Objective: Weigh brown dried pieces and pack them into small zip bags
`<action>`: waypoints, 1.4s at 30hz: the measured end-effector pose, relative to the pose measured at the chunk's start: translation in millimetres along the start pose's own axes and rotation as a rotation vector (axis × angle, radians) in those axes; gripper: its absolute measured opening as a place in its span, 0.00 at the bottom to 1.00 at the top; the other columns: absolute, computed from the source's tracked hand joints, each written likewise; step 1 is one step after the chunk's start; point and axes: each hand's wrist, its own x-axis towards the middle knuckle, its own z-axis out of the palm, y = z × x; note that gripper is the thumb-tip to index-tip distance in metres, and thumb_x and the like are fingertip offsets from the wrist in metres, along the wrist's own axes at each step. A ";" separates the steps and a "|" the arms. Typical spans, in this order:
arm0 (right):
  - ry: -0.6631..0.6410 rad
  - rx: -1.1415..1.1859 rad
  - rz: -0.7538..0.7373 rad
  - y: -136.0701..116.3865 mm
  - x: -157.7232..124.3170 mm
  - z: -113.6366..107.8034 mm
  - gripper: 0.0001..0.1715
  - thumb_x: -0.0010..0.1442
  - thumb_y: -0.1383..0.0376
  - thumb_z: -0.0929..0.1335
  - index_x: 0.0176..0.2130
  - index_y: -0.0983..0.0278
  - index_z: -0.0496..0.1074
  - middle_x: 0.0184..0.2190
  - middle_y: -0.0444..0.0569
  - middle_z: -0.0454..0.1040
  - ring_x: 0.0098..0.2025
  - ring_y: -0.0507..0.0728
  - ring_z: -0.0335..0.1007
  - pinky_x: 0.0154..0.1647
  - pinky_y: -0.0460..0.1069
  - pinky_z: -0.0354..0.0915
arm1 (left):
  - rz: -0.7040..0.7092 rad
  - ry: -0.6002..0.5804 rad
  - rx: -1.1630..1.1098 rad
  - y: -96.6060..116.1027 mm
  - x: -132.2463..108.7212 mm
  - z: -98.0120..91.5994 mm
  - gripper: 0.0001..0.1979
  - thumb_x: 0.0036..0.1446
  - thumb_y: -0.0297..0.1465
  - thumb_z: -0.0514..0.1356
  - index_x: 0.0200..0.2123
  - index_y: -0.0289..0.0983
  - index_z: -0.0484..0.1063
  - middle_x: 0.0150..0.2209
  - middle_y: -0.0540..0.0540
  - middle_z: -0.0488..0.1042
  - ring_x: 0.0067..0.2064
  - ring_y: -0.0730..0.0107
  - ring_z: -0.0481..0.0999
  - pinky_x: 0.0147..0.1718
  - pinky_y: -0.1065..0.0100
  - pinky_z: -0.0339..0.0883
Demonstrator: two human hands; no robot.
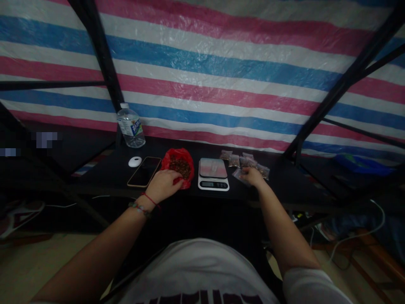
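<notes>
Nearest the camera, a white shirt front fills the bottom of the view, with both bare forearms reaching out over the near edge of the black desk (104, 169). Left hand (163, 184) rests at the near lip of the red plastic bag (178, 165), fingers curled into its open mouth; whether they pinch any of the brown pieces inside cannot be told. This bag sits near the desk's front edge, just left of the small kitchen scale (213, 173), and its mouth opens upward and toward the person. It looks soft and crinkly, likely light and prone to slump, so the rim seems the best hold.

Right hand (252, 175) lies on a small clear packet (240, 175) beside the scale, fingers loosely closed over it. More filled packets (245, 160) lie behind in a loose row along the desk. A phone (144, 171), a white puck (135, 161) and a water bottle (130, 126) stand farther left.
</notes>
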 end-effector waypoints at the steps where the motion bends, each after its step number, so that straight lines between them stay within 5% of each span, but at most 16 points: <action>1: -0.009 -0.069 0.026 0.9 0.6 0.6 0.18 0.36 0.71 0.77 0.33 0.67 0.78 0.28 0.50 0.76 0.30 0.55 0.68 0.36 0.48 0.60 | -0.004 0.015 -0.012 0.1 0.1 0.5 0.14 0.57 0.38 0.54 0.36 0.39 0.78 0.35 0.42 0.79 0.38 0.60 0.76 0.41 0.63 0.64; 8: -0.009 -0.280 0.082 3.5 4.7 -9.3 0.17 0.48 0.69 0.71 0.41 0.65 0.77 0.30 0.49 0.75 0.31 0.55 0.69 0.38 0.49 0.61 | 0.015 0.064 -0.095 7.3 -0.3 2.9 0.13 0.58 0.36 0.54 0.37 0.38 0.77 0.37 0.43 0.79 0.40 0.59 0.76 0.43 0.61 0.64; 16: -0.102 -0.344 0.094 12.7 6.8 -9.9 0.19 0.46 0.64 0.74 0.40 0.66 0.77 0.31 0.50 0.76 0.30 0.54 0.70 0.35 0.48 0.63 | 0.024 0.044 -0.132 10.0 -0.1 4.6 0.13 0.57 0.35 0.55 0.37 0.37 0.77 0.37 0.42 0.79 0.40 0.59 0.76 0.43 0.60 0.65; 21: -0.025 -0.375 0.111 15.9 7.4 -15.7 0.18 0.50 0.65 0.71 0.42 0.66 0.76 0.34 0.51 0.77 0.34 0.56 0.72 0.36 0.48 0.64 | 0.021 0.035 -0.161 10.4 -1.2 6.2 0.13 0.57 0.36 0.55 0.37 0.38 0.78 0.36 0.42 0.79 0.39 0.58 0.76 0.42 0.60 0.65; 27: 0.065 -0.375 0.107 8.6 4.9 -28.1 0.13 0.53 0.60 0.68 0.34 0.66 0.78 0.28 0.52 0.77 0.31 0.56 0.71 0.32 0.47 0.61 | 0.030 0.048 -0.192 12.5 0.0 3.6 0.11 0.56 0.34 0.56 0.36 0.38 0.78 0.36 0.42 0.78 0.40 0.59 0.75 0.44 0.59 0.65; 33: 0.003 0.013 -0.140 -56.0 -19.1 -34.1 0.18 0.55 0.54 0.66 0.33 0.66 0.76 0.21 0.44 0.71 0.21 0.50 0.60 0.24 0.45 0.56 | 0.057 0.105 -0.379 41.1 -4.9 -10.3 0.10 0.55 0.33 0.58 0.37 0.39 0.78 0.41 0.43 0.78 0.45 0.59 0.74 0.50 0.57 0.64; 38: -0.455 0.301 -0.347 -135.4 -70.5 -8.0 0.16 0.54 0.54 0.69 0.34 0.64 0.77 0.28 0.45 0.74 0.27 0.51 0.66 0.30 0.46 0.60 | -0.072 -0.089 -0.925 69.9 -14.6 -7.6 0.15 0.54 0.34 0.60 0.45 0.38 0.74 0.33 0.45 0.78 0.32 0.68 0.76 0.32 0.69 0.70; 42: -0.628 0.374 -0.357 -167.3 -103.9 20.6 0.16 0.54 0.55 0.70 0.34 0.65 0.77 0.28 0.46 0.75 0.28 0.52 0.67 0.31 0.46 0.62 | -0.121 -0.221 -1.207 77.4 -17.4 -3.1 0.14 0.51 0.35 0.63 0.42 0.36 0.74 0.29 0.46 0.77 0.27 0.72 0.75 0.27 0.72 0.70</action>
